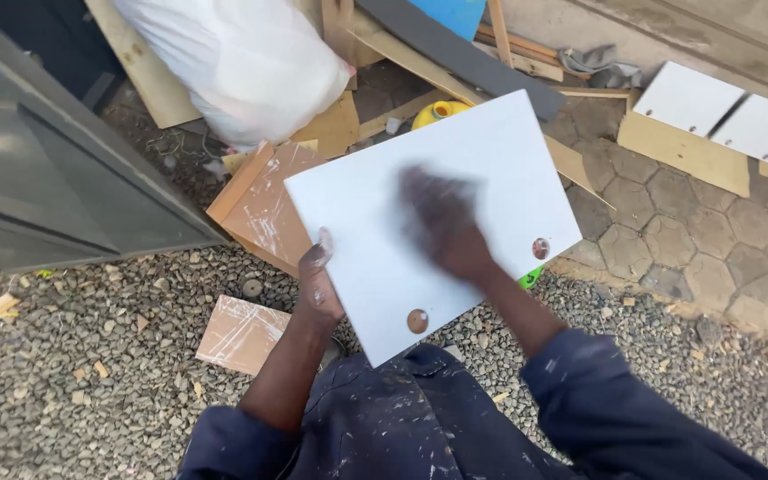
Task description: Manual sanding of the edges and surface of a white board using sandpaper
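Gravel (91, 373) underfoot on the far left, with a grey metal door (46, 178) standing just beyond it. Nearer the grip, a brown offcut (240, 333) lies flat on the stones beside the left hand (317, 289). That hand has its grip closed on the left edge of the white panel (428, 213), thumb on top, so it's carrying the whole board in mid-air with no bench under it. Behind the held edge sits another brown board (264, 209) and a big white sack (242, 62).

Right of the grip, the right hand (442, 227) lies open and flat on the panel face, blurred, holding nothing. Two round hinge holes (417, 321) sit near the panel's lower right edge.

What could go wrong, I reckon: one-sided hold plus pressure from the flat hand could tip the board out of the grip onto the gravel and chip a corner.

Further right it's hexagon paving (713, 240), more white boards (722, 111) and timber scraps, outdoors in daylight.
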